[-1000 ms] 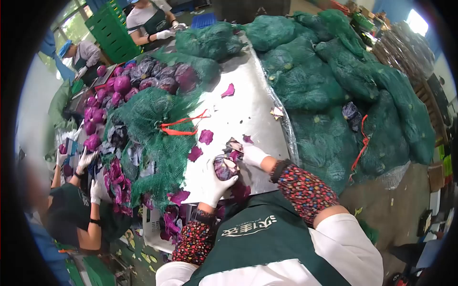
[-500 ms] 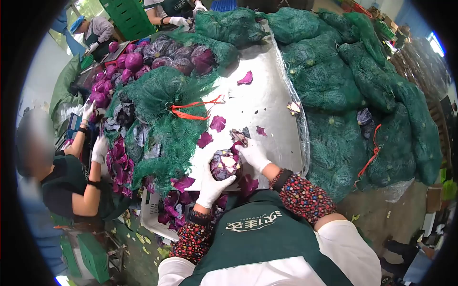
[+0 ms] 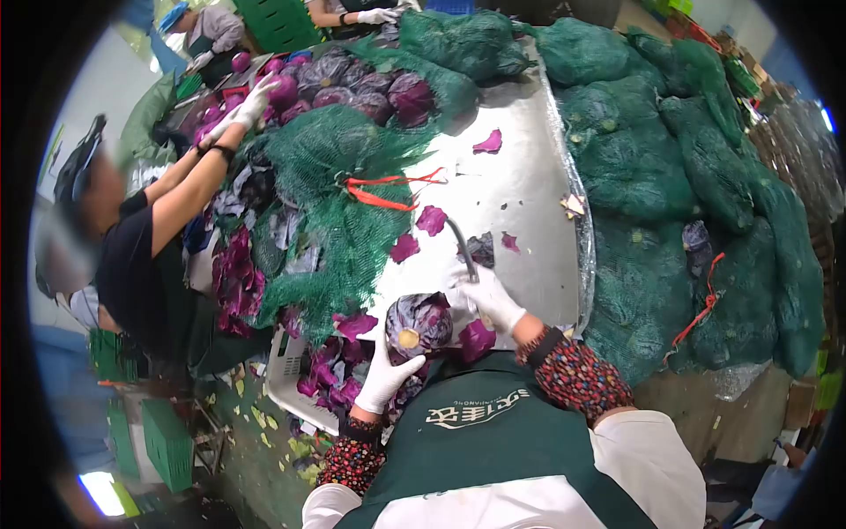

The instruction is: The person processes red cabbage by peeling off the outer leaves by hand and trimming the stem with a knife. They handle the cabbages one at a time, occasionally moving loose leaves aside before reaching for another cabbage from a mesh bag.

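Observation:
My gloved left hand (image 3: 385, 381) cups a red cabbage (image 3: 427, 319) from its near left side, at the table's near edge. The cabbage's pale cut stem faces me. Just to the right, my gloved right hand (image 3: 492, 298) is closed around a slim, dark curved knife (image 3: 461, 243), its upper end pointing away from me. This hand is apart from the cabbage. A loose purple leaf (image 3: 477, 339) lies between the cabbage and my right wrist. Beyond my right hand is a darker leaf piece (image 3: 479, 249).
Green mesh sacks (image 3: 630, 167) of cabbages line the right side of the metal table (image 3: 520, 198). Another mesh sack (image 3: 330, 159) with red ties lies left. A white crate (image 3: 286, 366) of leaves stands below. On the left, a co-worker's gloved hands (image 3: 251, 106) reach among cabbages.
The cabbage has turned, bringing its stem end toward me. My right hand has moved away from it, and the dark knife now shows. The co-worker on the left has reached farther forward.

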`<state>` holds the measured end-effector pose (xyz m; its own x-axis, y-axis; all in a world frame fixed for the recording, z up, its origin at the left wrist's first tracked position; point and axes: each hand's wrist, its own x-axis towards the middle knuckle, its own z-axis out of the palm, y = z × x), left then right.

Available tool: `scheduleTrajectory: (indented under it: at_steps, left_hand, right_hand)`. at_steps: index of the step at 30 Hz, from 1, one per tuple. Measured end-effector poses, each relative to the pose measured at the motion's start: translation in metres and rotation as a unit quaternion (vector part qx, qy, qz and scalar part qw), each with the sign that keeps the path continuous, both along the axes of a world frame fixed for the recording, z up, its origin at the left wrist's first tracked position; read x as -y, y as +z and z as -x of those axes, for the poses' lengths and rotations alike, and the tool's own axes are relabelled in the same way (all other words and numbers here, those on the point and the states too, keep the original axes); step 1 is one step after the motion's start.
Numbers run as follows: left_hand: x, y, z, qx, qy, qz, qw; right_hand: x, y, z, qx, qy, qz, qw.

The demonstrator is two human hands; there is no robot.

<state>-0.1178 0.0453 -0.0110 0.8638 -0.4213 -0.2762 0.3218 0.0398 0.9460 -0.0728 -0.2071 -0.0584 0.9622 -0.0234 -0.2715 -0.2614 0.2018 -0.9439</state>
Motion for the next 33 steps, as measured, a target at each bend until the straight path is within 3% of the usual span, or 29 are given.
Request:
scheduleTrajectory:
  at_steps: [1,2,3,5,7,8,9,11,12,13,14,15,16,17,19,20,23,24,25,27,28,29,31,33]
  left_hand:
    - [0.004,0.01,0.0,0.033,-0.008,-0.03,0.999]
    - [0.007,0.003,0.0,0.072,0.012,-0.062,0.995]
    - [0.009,-0.008,-0.002,0.109,0.027,-0.094,0.989]
    - [0.013,-0.015,-0.009,0.109,0.045,-0.097,0.988]
    - [0.019,-0.012,-0.016,0.158,0.066,-0.134,0.976]
    - [0.023,-0.013,-0.018,0.203,0.079,-0.184,0.958]
    - [0.029,-0.008,-0.021,0.203,0.075,-0.184,0.959]
    - [0.039,0.005,-0.027,0.292,0.067,-0.292,0.909]
    - [0.042,0.008,-0.029,0.294,0.065,-0.306,0.903]
    - [0.046,0.011,-0.032,0.292,0.062,-0.304,0.905]
    - [0.05,0.012,-0.035,0.306,0.044,-0.33,0.892]
    - [0.052,0.013,-0.037,0.321,0.029,-0.355,0.878]
    - [0.051,0.013,-0.038,0.333,0.029,-0.349,0.875]
    - [0.049,0.015,-0.037,0.332,0.03,-0.349,0.876]
    - [0.046,0.022,-0.037,0.337,-0.016,-0.306,0.89]
    - [0.042,0.021,-0.035,0.351,-0.034,-0.319,0.879]
    - [0.008,-0.007,-0.012,0.259,0.004,-0.251,0.933]
    - [-0.001,-0.01,-0.001,0.121,0.048,-0.136,0.982]
    - [-0.006,-0.012,0.006,-0.021,0.092,-0.015,0.995]
    - [-0.009,-0.022,0.007,-0.12,0.189,0.021,0.974]
    - [-0.011,-0.024,0.009,-0.118,0.192,0.025,0.974]
    - [-0.012,-0.025,0.008,-0.113,0.192,0.029,0.974]
    - [-0.014,-0.031,0.008,-0.112,0.192,0.055,0.973]
    - [-0.014,-0.03,0.003,-0.106,0.193,0.084,0.972]
  right_hand:
    - [-0.006,0.015,0.013,0.028,0.052,-0.024,0.998]
    - [-0.01,0.009,0.023,0.04,0.159,0.042,0.986]
    - [-0.015,0.042,0.031,-0.023,0.204,-0.015,0.979]
    - [-0.014,0.048,0.03,0.012,0.208,-0.039,0.977]
    - [-0.012,0.065,0.02,-0.034,0.248,-0.039,0.967]
    - [-0.026,0.027,0.013,0.166,0.191,-0.051,0.966]
    - [-0.025,0.026,0.011,0.166,0.188,-0.051,0.967]
    - [-0.017,0.025,-0.001,0.166,0.192,0.112,0.961]
    - [-0.015,0.056,-0.002,0.022,0.166,0.115,0.979]
    - [-0.012,0.052,-0.01,-0.085,0.131,0.098,0.983]
    - [-0.015,-0.002,-0.021,0.061,0.05,0.21,0.975]
    - [-0.019,-0.052,-0.033,0.208,-0.03,0.314,0.926]
    - [-0.021,-0.008,-0.029,0.144,-0.009,0.438,0.887]
    - [-0.026,-0.013,-0.031,0.144,-0.008,0.437,0.888]
    - [-0.032,-0.034,-0.038,0.034,0.018,0.531,0.847]
    - [-0.034,-0.041,-0.038,0.037,-0.016,0.508,0.86]
    - [-0.049,-0.048,-0.036,0.129,-0.098,0.449,0.878]
    - [-0.05,-0.029,-0.032,0.058,-0.036,0.393,0.917]
    - [-0.055,-0.004,-0.028,0.057,-0.032,0.389,0.919]
    - [-0.062,0.031,-0.019,0.06,0.062,0.358,0.93]
    - [-0.065,0.009,-0.021,0.145,0.044,0.396,0.906]
    - [-0.062,-0.004,-0.028,0.147,0.042,0.396,0.906]
    - [-0.041,-0.02,-0.042,0.236,-0.041,0.49,0.838]
    - [0.008,-0.017,-0.059,0.047,-0.035,0.519,0.853]
